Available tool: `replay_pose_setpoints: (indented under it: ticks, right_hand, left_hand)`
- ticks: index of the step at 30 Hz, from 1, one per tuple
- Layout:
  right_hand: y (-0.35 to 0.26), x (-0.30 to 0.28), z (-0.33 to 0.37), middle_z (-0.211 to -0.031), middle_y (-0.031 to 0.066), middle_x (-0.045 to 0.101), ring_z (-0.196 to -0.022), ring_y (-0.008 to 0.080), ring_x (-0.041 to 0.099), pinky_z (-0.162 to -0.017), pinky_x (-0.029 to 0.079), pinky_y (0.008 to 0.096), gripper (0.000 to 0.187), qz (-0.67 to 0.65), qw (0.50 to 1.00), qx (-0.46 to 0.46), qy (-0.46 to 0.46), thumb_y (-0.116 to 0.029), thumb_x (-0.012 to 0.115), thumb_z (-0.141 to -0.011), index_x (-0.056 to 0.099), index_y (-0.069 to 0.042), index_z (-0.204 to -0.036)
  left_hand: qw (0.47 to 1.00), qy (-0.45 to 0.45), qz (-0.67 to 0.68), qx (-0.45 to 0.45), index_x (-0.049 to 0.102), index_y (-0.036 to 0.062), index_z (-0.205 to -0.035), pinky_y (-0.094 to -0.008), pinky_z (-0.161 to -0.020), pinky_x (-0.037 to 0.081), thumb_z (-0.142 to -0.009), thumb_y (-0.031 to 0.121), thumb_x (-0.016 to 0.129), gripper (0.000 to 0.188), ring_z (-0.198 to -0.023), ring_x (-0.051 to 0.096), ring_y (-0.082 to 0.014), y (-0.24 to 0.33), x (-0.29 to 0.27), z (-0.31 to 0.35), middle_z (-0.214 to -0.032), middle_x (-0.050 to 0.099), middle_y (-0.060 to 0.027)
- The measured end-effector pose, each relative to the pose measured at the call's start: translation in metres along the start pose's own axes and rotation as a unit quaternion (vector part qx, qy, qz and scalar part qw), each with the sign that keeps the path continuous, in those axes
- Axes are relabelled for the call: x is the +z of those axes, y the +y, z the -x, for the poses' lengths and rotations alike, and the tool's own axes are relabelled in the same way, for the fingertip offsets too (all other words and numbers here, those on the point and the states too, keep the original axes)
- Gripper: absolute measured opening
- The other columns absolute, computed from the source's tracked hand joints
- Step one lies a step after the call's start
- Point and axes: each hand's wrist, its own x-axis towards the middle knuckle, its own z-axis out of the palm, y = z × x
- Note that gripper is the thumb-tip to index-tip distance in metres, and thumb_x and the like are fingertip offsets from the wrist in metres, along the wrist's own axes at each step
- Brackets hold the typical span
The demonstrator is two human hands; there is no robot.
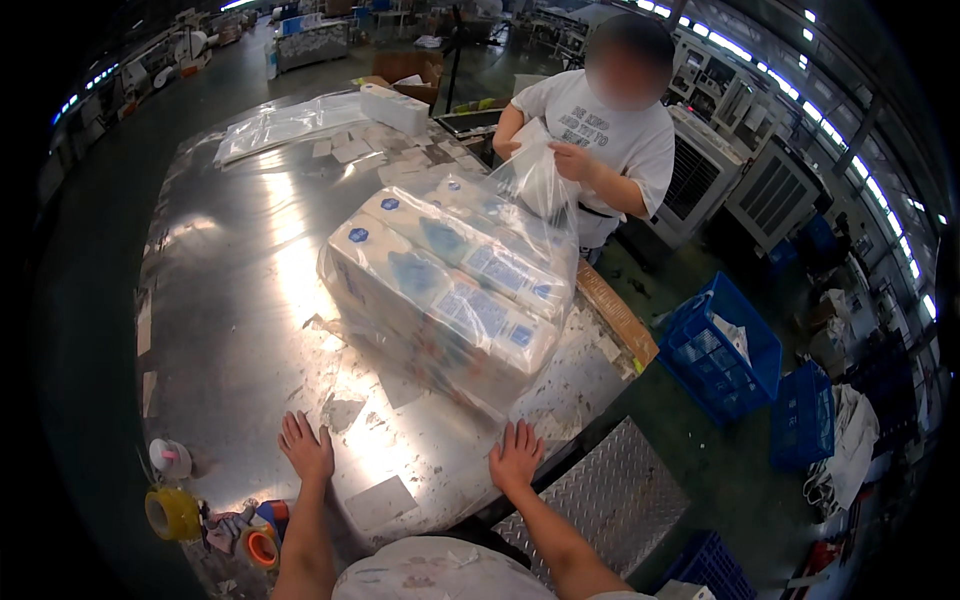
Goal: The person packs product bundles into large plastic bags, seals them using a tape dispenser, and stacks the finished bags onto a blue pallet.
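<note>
My left hand (306, 446) lies flat on the metal tabletop (240, 350), fingers spread and holding nothing. Also empty, my right hand (517, 456) rests with its fingers stretched at the table's near right edge, close to the bundle's lower corner. In front of both hands is a large clear plastic bag (452, 392) around several white and blue packs (420, 270). Across the table, a person in a white T-shirt (610, 135) holds the bag's gathered open end with both hands.
At the near left are a yellow tape roll (172, 514), an orange tape dispenser (262, 546) and a white-lidded container (170, 458). Flat plastic bags (290, 125) and a white pack (394, 108) lie at the far end. Blue crates (720, 350) stand on the floor at right, beyond a metal tread plate (605, 500).
</note>
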Motion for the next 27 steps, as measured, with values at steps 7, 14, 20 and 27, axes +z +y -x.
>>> replay_pose_setpoints:
  ticks: [7, 14, 20, 27]
  right_hand:
    - [-0.0005, -0.0007, 0.0000, -0.137, 0.0162, 0.039, -0.131, 0.0339, 0.028, -0.107, 0.014, 0.0558, 0.055, -0.012, 1.000, -0.004, 0.001, -0.031, 0.050, -0.080, 0.046, -0.005, -0.128]
    - [-0.0009, -0.0011, -0.0004, -0.137, 0.0148, 0.039, -0.131, 0.0321, 0.028, -0.107, 0.015, 0.0545, 0.054, 0.001, 1.000, -0.001, 0.000, -0.031, 0.052, -0.080, 0.047, -0.006, -0.127]
    - [-0.0014, -0.0015, -0.0007, -0.137, 0.0160, 0.039, -0.130, 0.0331, 0.029, -0.107, 0.015, 0.0546, 0.054, -0.002, 1.000, -0.003, 0.005, -0.030, 0.052, -0.079, 0.047, -0.005, -0.127]
    - [-0.0033, -0.0029, -0.0008, -0.136, 0.0149, 0.040, -0.130, 0.0320, 0.030, -0.107, 0.016, 0.0545, 0.054, 0.012, 1.000, -0.005, 0.009, -0.030, 0.052, -0.080, 0.046, -0.007, -0.128]
  left_hand:
    - [1.000, 0.000, 0.004, -0.001, 0.037, 0.0022, -0.136, -0.0502, -0.110, 0.013, -0.087, 0.037, 0.049, 0.061, -0.136, 0.022, -0.0306, -0.0018, 0.0016, 0.0003, -0.144, 0.029, -0.0193]
    - [1.000, -0.001, -0.001, 0.000, 0.037, 0.0019, -0.136, -0.0498, -0.110, 0.013, -0.087, 0.037, 0.049, 0.061, -0.136, 0.022, -0.0307, -0.0012, 0.0008, 0.0001, -0.144, 0.030, -0.0193]
    - [1.000, 0.007, -0.002, 0.002, 0.038, 0.0023, -0.135, -0.0499, -0.109, 0.014, -0.086, 0.036, 0.049, 0.061, -0.136, 0.023, -0.0309, -0.0022, 0.0027, -0.0003, -0.144, 0.031, -0.0193]
    - [1.000, 0.012, -0.006, 0.001, 0.039, 0.0027, -0.134, -0.0501, -0.109, 0.015, -0.086, 0.036, 0.050, 0.060, -0.135, 0.024, -0.0311, -0.0031, 0.0060, -0.0010, -0.143, 0.032, -0.0188]
